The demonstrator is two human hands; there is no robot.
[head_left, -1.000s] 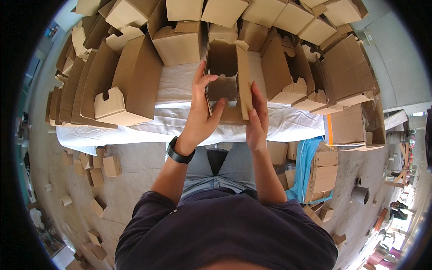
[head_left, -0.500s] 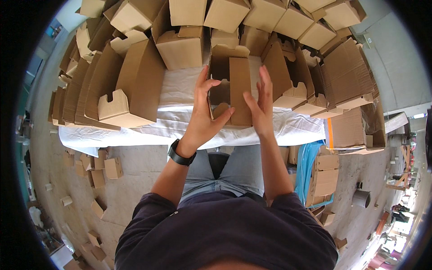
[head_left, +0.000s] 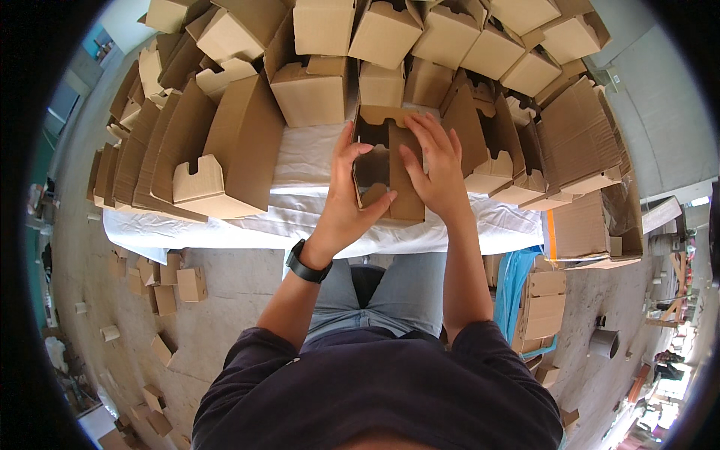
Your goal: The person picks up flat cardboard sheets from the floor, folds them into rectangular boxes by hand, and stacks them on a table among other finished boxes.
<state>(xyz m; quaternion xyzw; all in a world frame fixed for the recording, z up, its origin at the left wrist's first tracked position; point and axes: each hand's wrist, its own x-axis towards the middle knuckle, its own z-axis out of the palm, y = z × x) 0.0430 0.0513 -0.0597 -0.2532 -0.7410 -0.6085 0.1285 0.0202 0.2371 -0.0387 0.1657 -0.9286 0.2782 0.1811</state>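
Note:
A brown cardboard box lies in front of me with its long open side up. My left hand clasps its left side, fingers along the outer wall and thumb on the small near flap. On the box's right-hand panel rests my right hand. Its fingers are stretched out and reach the notched far flap, while the thumb stands apart over the panel. Inside, the box is shadowed on the left; part of its left wall is hidden by my left hand.
White cloth covers the table under the box. Folded cartons stand to the left, and more open cartons to the right. Behind, many boxes are stacked. Small cardboard pieces lie on the floor at left; a blue plastic sheet hangs at right.
My right hand has moved from beside the box onto its right panel and far flap. The left hand keeps its hold. The whole view has shifted slightly downward.

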